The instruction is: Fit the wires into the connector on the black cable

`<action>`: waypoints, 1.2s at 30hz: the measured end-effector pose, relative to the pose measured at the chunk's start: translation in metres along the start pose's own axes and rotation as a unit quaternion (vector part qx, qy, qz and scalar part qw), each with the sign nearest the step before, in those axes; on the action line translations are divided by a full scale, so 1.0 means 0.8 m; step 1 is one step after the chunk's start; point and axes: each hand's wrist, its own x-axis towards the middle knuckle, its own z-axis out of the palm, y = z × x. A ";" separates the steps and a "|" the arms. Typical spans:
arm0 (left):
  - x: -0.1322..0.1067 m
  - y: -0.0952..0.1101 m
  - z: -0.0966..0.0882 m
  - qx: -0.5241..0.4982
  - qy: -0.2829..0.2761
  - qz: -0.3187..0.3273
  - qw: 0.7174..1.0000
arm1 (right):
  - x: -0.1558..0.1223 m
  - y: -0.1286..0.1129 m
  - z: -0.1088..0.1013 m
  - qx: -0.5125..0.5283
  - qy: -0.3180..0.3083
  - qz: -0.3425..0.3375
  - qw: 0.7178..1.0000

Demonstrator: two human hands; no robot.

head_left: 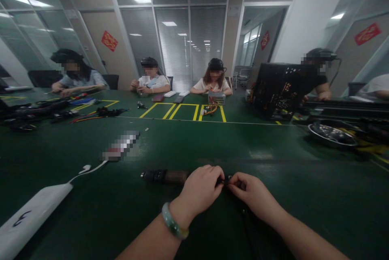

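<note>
A dark cylindrical tool (174, 177) with a brownish middle and a small metal tip at its left end lies across the green table in front of me. My left hand (202, 189) is closed around its right end, wearing a green bangle at the wrist. Close beside it, my right hand (249, 191) pinches thumb and fingers together at the tool's right end; what sits between those fingertips is too small and dark to make out. A thin dark cable (244, 212) runs below my right hand toward the table's near edge.
To the left, a white power strip-like block (36, 211) connects by a white cord to a pixelated phone-like object (121, 146). Dark cables (103, 112) lie further left. A black computer case (275, 93) and metal bowl (331, 135) stand at right. Several people sit opposite.
</note>
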 end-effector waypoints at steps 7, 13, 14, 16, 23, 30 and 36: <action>0.000 -0.002 -0.002 -0.015 -0.005 0.008 1.000 | -0.001 -0.004 -0.003 0.003 -0.007 0.009 1.000; 0.002 0.000 -0.002 -0.006 -0.009 0.021 1.000 | -0.002 -0.005 -0.004 -0.005 -0.008 0.014 1.000; 0.002 0.000 -0.002 -0.006 -0.009 0.026 1.000 | -0.001 -0.004 -0.003 -0.007 -0.008 0.013 1.000; 0.001 0.001 -0.001 -0.005 -0.003 0.030 1.000 | 0.000 -0.003 -0.003 -0.011 -0.006 0.010 1.000; -0.002 0.006 0.003 0.000 0.028 0.000 1.000 | 0.000 -0.004 -0.003 -0.006 -0.003 0.007 1.000; -0.001 0.006 0.004 -0.002 0.026 -0.020 0.999 | 0.000 -0.003 -0.002 0.002 -0.004 0.005 1.000; -0.001 0.005 0.003 -0.003 0.019 -0.005 1.000 | 0.000 -0.001 -0.003 -0.009 0.000 0.002 1.000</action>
